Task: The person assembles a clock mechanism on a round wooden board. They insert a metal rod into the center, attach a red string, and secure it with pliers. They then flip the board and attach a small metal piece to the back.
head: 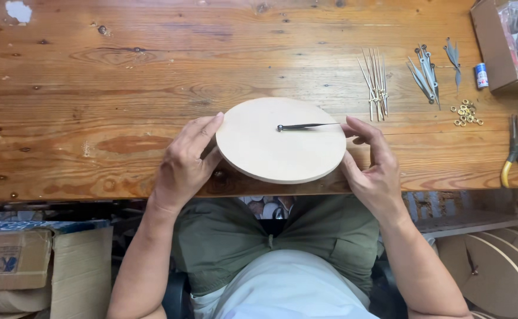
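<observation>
Item: round wooden disc (281, 142), pale, thin and flat, with a dark clock hand (306, 126) fitted at its centre and pointing right. Location: near edge of the wooden surface (93, 88), tilted slightly, its near rim overhanging toward the person's lap. Holding: left hand (185, 162) clasps the left rim, fingers laid along the edge; right hand (374, 165) clasps the right rim, fingertips at the edge beside the hand's tip. Each grip is closed on the disc. Handling, as judged: stiff and light, likely plywood or a similar board; smooth faces may slide under dry fingers, so the rim is the sound place to take hold, at opposite sides as now. The thin metal hand looks easily bent and is best left clear of the fingers. Nearby on the surface, well apart to the right: a bundle of long pale clock hands (376, 82), a group of grey pointed hands (425, 74), a scatter of small brass nuts (466, 113), a small blue-and-white tube (481, 75), yellow-handled pliers (517, 155), a cardboard box (495, 47). Below right: stacked wooden discs (498, 269).
</observation>
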